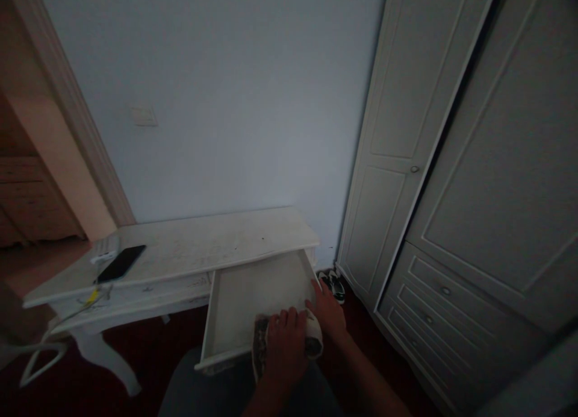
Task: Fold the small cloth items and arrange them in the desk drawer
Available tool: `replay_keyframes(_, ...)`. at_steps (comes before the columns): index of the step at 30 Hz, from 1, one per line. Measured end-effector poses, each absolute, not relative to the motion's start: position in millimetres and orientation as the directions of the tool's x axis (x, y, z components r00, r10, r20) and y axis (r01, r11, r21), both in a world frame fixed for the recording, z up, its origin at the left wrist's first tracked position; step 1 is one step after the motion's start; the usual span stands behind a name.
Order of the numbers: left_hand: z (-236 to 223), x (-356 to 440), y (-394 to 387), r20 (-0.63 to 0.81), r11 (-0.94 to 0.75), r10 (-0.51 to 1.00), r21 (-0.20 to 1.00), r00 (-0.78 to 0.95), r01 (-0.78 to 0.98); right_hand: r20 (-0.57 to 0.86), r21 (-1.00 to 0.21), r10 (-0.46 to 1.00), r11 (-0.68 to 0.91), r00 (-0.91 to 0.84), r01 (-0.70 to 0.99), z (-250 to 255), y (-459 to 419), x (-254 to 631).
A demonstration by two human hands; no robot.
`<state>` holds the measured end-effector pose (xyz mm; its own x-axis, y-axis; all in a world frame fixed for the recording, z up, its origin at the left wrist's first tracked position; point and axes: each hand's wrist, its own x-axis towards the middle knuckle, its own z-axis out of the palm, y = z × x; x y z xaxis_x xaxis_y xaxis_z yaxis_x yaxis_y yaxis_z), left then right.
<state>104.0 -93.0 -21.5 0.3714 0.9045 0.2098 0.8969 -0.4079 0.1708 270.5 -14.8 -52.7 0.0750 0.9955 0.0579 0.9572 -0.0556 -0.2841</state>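
A drawer [257, 290] is pulled out of the white table [180, 242], its pale bottom showing bare boards. My left hand [288, 338] is closed over a patterned cloth [259, 348], dark and whitish, bunched at the drawer's front right corner. Part of the cloth is hidden under the fingers. My right hand [329, 311] grips the drawer's right side wall, thumb inside, close beside the cloth. My legs are under the drawer.
A dark phone [121, 264] and a white device [105, 248] with a cable lie at the table's left end. Dark-and-white shoes [333, 285] stand on the red floor by the table's right end. A grey wardrobe [388, 140] rises at right.
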Motion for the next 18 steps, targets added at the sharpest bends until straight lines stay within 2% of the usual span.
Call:
replay_keyframes(3,-28.4,80.5,-96.9,0.166,-0.388,0.918,0.206,0.359,0.898,0.077,-0.297,0.994,-0.057,0.083,0.953,-55.0,-15.3,271.1)
replay_keyframes(6,-33.1,31.9,-101.3,0.115,-0.31,0.949,0.165,0.294,0.936,0.083,-0.312,0.993,-0.057,0.087,0.949,-54.9,-16.2,270.5)
replay_keyframes(8,-35.4,-7.9,-105.5,0.109,-0.204,0.975,0.114,0.192,0.972,0.078,-0.314,0.994,-0.054,0.082,0.948,-53.3,-16.6,269.8)
replay_keyframes(12,-45.4,-83.0,-117.5,0.187,-0.028,0.982,0.095,0.01,0.995,0.07,-0.31,0.994,-0.057,0.083,0.949,-48.9,-17.4,268.5)
replay_keyframes(14,-54.8,-109.1,-122.2,0.206,0.013,0.977,0.191,-0.053,0.981,0.064,-0.307,0.995,-0.056,0.079,0.95,-47.4,-18.0,268.0)
replay_keyframes(18,-71.0,-131.1,-115.8,0.243,-0.01,0.961,0.513,-0.134,0.858,0.063,-0.318,0.994,-0.061,0.086,0.946,-46.0,-19.0,267.4)
